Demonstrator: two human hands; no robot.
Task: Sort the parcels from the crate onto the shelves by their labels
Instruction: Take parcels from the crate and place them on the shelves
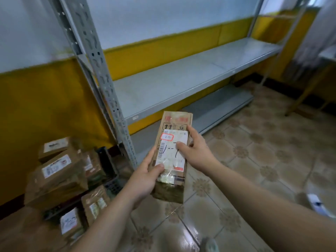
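- Two hands share the load. The left hand (145,176) cups the near left corner of the parcel (172,122), its fingers curled beneath and its thumb pressed on top. The right hand (197,149) grips the right edge, with its thumb lying across the label (172,157). The parcel is in the air above the tiled floor (254,160), in front of the shelves, label up.
- Misreading looks the likeliest slip. The right thumb covers part of the handwritten mark, and the writing in the red-ringed box (167,137) is too blurred to read. A guess would send the parcel to the wrong shelf.
- Dropping is the next risk. The parcel is long, so if either hand lets go, the free end could swing down and slide out onto the floor.
- The near end is crumpled and taped, and squeezing harder there could tear the wrapping.
- On the way to the middle shelf (181,80) or the lower shelf (214,104), the far end could knock the upright post (101,73) at the shelf's front left corner.
- Other parcels (58,168) are heaped in and above the black crate (109,164) at lower left. A careless step or elbow could topple them.
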